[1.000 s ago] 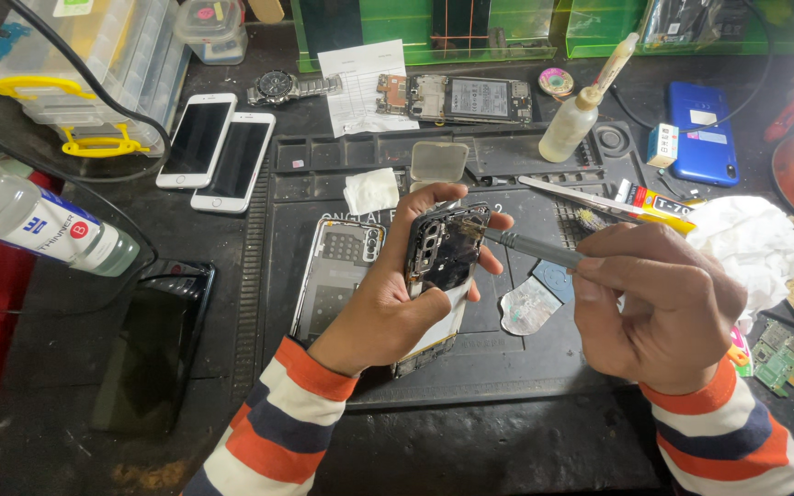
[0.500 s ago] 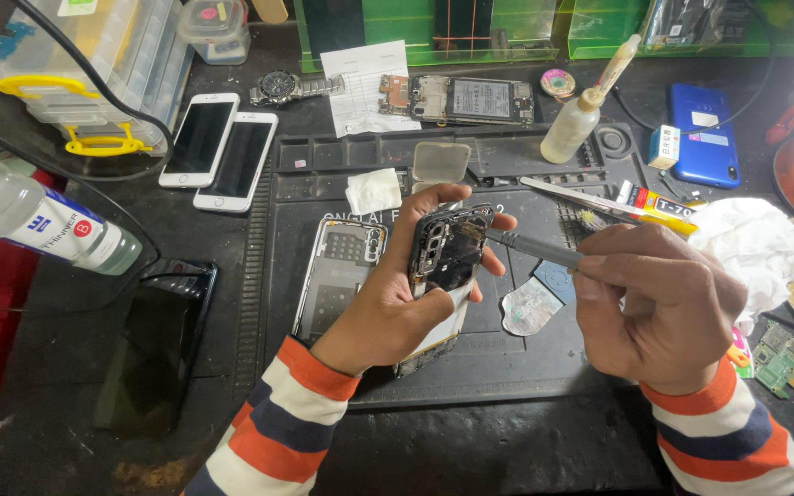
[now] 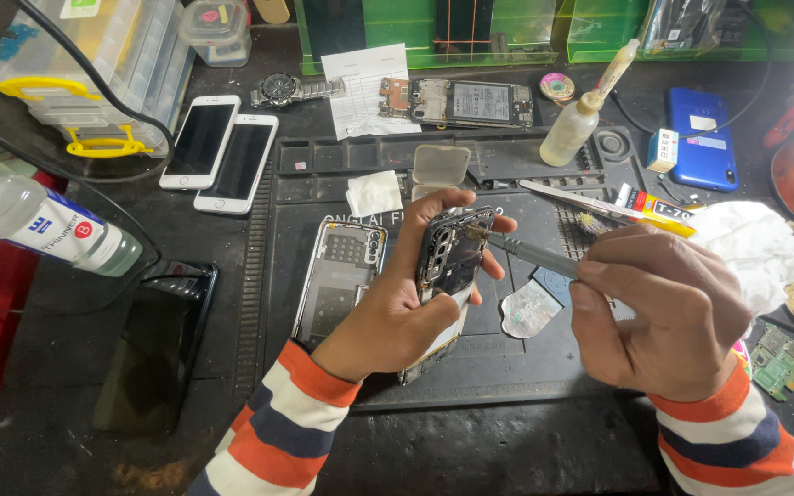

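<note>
Head view: our left hand (image 3: 397, 317) grips an opened phone (image 3: 448, 266) on edge above the mat (image 3: 507, 367), fingers curled round its frame, boards exposed toward us. Our right hand (image 3: 668, 312) is closed round a thin tool (image 3: 530, 255) whose tip touches the phone's upper inner edge.

Risks, as we judge them: the tip could skid off and gouge a board or tear a flex, since the phone is held in the air rather than braced on the surface. Too much lever force may crack the frame. A freed small part could drop among the clutter. The back shell (image 3: 337, 280) lies just beside the left wrist and could be knocked.
</note>
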